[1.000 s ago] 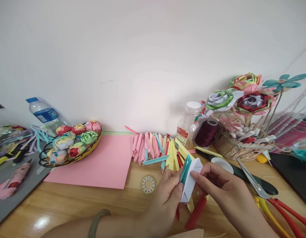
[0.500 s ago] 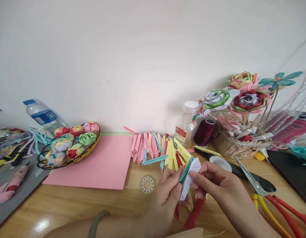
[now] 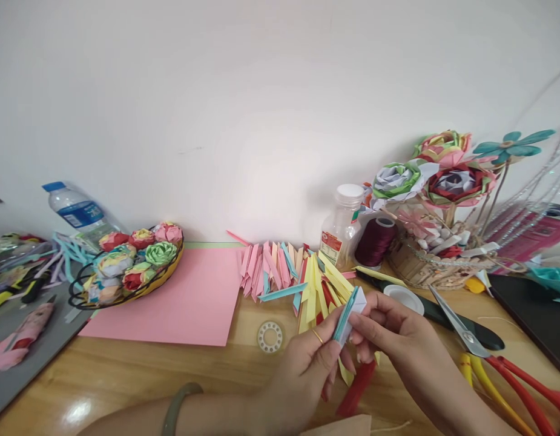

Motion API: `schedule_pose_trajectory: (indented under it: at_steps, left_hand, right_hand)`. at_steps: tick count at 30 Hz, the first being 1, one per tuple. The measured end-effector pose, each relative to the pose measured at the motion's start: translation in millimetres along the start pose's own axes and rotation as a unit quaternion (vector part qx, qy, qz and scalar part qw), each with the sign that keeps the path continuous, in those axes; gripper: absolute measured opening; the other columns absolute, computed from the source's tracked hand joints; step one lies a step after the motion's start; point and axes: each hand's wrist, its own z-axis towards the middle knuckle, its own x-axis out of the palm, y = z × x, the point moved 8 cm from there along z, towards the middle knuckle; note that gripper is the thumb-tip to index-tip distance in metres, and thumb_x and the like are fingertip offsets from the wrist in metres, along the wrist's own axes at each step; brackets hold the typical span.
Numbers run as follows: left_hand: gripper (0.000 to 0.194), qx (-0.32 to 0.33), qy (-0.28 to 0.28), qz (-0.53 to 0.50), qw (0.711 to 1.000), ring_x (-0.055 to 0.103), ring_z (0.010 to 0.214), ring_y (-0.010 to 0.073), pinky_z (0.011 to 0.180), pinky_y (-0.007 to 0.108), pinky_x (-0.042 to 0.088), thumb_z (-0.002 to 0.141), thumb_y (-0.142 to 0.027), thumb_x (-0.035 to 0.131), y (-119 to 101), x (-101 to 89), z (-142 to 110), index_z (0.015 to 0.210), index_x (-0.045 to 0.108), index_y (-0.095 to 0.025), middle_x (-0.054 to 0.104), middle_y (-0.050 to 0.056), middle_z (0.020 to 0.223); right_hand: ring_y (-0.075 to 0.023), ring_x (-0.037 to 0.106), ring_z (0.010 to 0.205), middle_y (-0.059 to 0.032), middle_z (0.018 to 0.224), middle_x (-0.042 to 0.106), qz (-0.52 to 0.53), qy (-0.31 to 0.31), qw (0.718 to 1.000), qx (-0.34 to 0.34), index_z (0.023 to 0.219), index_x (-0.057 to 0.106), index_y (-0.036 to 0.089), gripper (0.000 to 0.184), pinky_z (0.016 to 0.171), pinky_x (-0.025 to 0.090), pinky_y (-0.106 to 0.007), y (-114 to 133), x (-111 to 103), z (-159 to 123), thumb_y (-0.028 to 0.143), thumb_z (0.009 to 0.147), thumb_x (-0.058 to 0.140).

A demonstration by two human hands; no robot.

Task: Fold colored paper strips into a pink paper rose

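Note:
Between my two hands is a small folded paper piece (image 3: 349, 320), white on the right side with blue-green layers on the left. My left hand (image 3: 313, 357) pinches its lower end between thumb and fingers; a ring is on one finger. With thumb and fingertips, my right hand (image 3: 388, 330) grips the piece's right side near the upper end. Behind the hands lie yellow folded paper strips (image 3: 312, 284), and a row of pink folded strips (image 3: 261, 269) stands to their left. Beneath the hands, a red strip (image 3: 356, 387) is partly hidden.
Scissors (image 3: 470, 339) with red and yellow handles lie at right, by a flower basket (image 3: 425, 266), a thread cone (image 3: 375, 242) and a clear jar (image 3: 341, 230). At left are pink paper (image 3: 184, 315), a tray of paper flowers (image 3: 171, 266) and a water bottle (image 3: 75, 206). A tape roll (image 3: 270, 337) lies mid-table.
The folded paper piece has been turned and pressed narrower, its blue-green layers closer together. Both hands have shifted slightly to the right and still hold it.

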Motion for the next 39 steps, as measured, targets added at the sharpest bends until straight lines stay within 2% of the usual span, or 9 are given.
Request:
schedule_pose_trajectory:
  at_steps: [3,7,14,18,22,27,33,36,39]
  left_hand:
    - [0.046,-0.004,0.003,-0.013,1.0,0.035,0.046,0.0041,0.043,0.019,0.032,0.083,-0.039,0.042,-0.7,-0.9,3.1,0.124,0.045,-0.019,0.046,-0.001,0.068]
    - [0.038,-0.02,-0.021,-0.014,0.999,0.035,0.042,0.0033,0.041,0.018,0.03,0.081,-0.039,0.045,-0.8,-5.7,5.8,0.107,0.053,-0.013,0.045,-0.003,0.063]
    - [0.032,-0.068,0.034,-0.053,0.996,0.029,0.04,0.0025,0.039,0.018,0.022,0.078,-0.045,0.048,0.2,3.7,4.6,0.085,0.048,-0.014,0.042,-0.006,0.056]
    - [0.032,-0.118,0.082,-0.154,0.977,0.021,0.04,0.0032,0.037,0.019,0.014,0.075,-0.045,0.053,0.6,11.3,2.2,0.08,0.048,-0.014,0.031,-0.008,0.049]
    - [0.03,-0.168,0.142,-0.22,0.95,0.015,0.04,0.0034,0.038,0.021,0.007,0.074,-0.043,0.056,0.9,21.6,-4.2,0.074,0.045,-0.016,0.024,-0.009,0.046]
    - [0.032,-0.166,0.207,-0.213,0.94,0.013,0.038,0.0034,0.036,0.022,0.005,0.076,-0.048,0.052,0.0,31.5,-9.5,0.077,0.042,-0.018,0.023,-0.009,0.047]
    - [0.033,-0.166,0.217,-0.211,0.938,0.013,0.037,0.0036,0.036,0.021,0.006,0.076,-0.049,0.051,0.4,33.2,-9.9,0.074,0.039,-0.019,0.021,-0.01,0.046]
    - [0.036,-0.153,0.226,-0.189,0.943,0.017,0.037,0.0041,0.037,0.021,0.011,0.074,-0.053,0.051,3.1,34.3,-12.6,0.071,0.04,-0.018,0.022,-0.01,0.045]
    - [0.042,-0.133,0.259,-0.089,0.953,0.026,0.043,0.0041,0.042,0.02,0.02,0.072,-0.057,0.05,6.3,38.6,-18.9,0.066,0.043,-0.016,0.032,-0.007,0.051]
  right_hand:
    - [-0.0086,0.053,0.048,0.0036,0.057,0.058,0.021,0.019,1.0,-0.005,0.08,0.052,0.018,0.027,0.048,0.042,-0.02,-2.5,1.2,2.2,0.036,0.067,0.067]
    - [-0.0126,0.055,0.053,0.0012,0.061,0.059,0.005,0.016,0.999,-0.035,0.104,0.053,0.017,0.041,0.051,0.044,-0.025,2.5,-3.1,3.3,0.039,0.07,0.062]
    - [-0.0081,0.045,0.045,0.0029,0.053,0.051,-0.133,0.013,0.989,-0.07,0.066,0.062,0.017,0.027,0.044,0.039,-0.021,20.6,-8.0,3.1,0.044,0.069,0.063]
    - [-0.0065,0.045,0.047,0.0033,0.055,0.052,-0.092,0.035,0.993,-0.062,0.078,0.064,0.017,0.026,0.044,0.038,-0.018,15.7,-11.0,3.9,0.042,0.072,0.062]
    - [-0.0058,0.042,0.046,0.0029,0.055,0.052,-0.04,0.115,0.992,-0.017,0.087,0.065,0.015,0.033,0.043,0.036,-0.018,3.1,-1.4,2.0,0.044,0.069,0.065]
    - [-0.0062,0.044,0.045,0.0026,0.053,0.051,-0.052,0.131,0.99,-0.01,0.071,0.062,0.015,0.03,0.044,0.037,-0.018,4.4,4.2,-0.9,0.044,0.071,0.063]
    - [-0.0066,0.044,0.05,0.0025,0.059,0.053,-0.076,0.153,0.985,0.014,0.069,0.059,0.016,0.03,0.047,0.039,-0.018,0.9,14.0,-7.2,0.043,0.064,0.069]
    - [-0.0076,0.043,0.049,0.0021,0.058,0.052,-0.07,0.107,0.992,0.004,0.07,0.06,0.016,0.028,0.046,0.039,-0.019,7.7,2.7,-5.0,0.043,0.066,0.066]
    - [-0.0095,0.042,0.047,0.0023,0.054,0.049,-0.062,-0.026,0.997,-0.049,0.076,0.063,0.019,0.029,0.044,0.038,-0.021,28.2,-35.8,-1.4,0.046,0.068,0.064]
